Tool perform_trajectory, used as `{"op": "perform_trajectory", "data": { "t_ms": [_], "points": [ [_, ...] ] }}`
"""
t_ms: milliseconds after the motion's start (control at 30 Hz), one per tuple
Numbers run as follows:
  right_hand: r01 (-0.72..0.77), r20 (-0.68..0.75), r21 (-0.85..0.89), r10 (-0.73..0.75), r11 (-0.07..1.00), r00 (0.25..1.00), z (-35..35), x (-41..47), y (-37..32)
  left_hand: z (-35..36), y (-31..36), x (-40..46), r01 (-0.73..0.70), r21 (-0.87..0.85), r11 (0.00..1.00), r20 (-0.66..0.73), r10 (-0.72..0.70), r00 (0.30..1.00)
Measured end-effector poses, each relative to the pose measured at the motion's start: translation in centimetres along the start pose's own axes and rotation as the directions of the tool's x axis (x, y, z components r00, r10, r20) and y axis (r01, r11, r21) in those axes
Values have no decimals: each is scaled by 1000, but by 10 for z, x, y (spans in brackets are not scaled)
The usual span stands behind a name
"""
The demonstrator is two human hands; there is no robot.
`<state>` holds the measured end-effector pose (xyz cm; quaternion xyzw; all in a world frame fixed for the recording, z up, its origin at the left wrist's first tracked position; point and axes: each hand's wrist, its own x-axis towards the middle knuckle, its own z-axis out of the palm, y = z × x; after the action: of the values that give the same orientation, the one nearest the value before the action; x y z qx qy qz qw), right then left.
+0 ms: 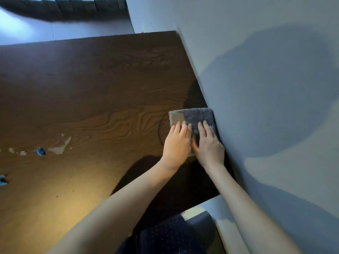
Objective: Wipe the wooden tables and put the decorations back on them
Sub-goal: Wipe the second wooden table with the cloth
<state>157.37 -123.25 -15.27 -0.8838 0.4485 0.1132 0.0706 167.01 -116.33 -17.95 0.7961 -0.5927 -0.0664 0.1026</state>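
Looks like somebody's home to me. Dark wooden table (91,85) pushed against a plain painted wall (266,70), pale floor (82,30) beyond it.

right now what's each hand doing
Left hand: open, flat fingers pressing the cloth onto the table.
Right hand: open, flat on the cloth beside the wall.

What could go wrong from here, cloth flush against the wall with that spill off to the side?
1. The cloth sits at the table's right edge against the wall; both hands, left hand and right hand, press it flat, so a push rightward may scuff or dampen the wall.
2. The pale spill and blue bits lie far to the left; they could be missed, or smeared across the wood.
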Motion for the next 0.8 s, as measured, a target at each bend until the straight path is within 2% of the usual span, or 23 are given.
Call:
{"op": "perform_trajectory", "data": {
  "t_ms": [200,367,533,667,800],
  "points": [
    [36,9,70,-36,997,999,-3,7,-3,-12,-14,1,-20,44,999,-19,21,1000],
    [129,-5,89,-129,988,992,-13,66,-17,-17,-42,40,56,106,993,-22,-54,998],
    [182,20,77,-184,980,983,-26,115,-24,-22,-70,76,75,142,987,-35,-71,997],
    [191,19,19,-191,981,981,-20,105,-19,-18,-59,72,91,146,985,11,-93,996],
    [147,14,-30,-146,989,989,-7,65,-2,-12,-30,47,17,129,991,8,-18,1000]
  ]
}}
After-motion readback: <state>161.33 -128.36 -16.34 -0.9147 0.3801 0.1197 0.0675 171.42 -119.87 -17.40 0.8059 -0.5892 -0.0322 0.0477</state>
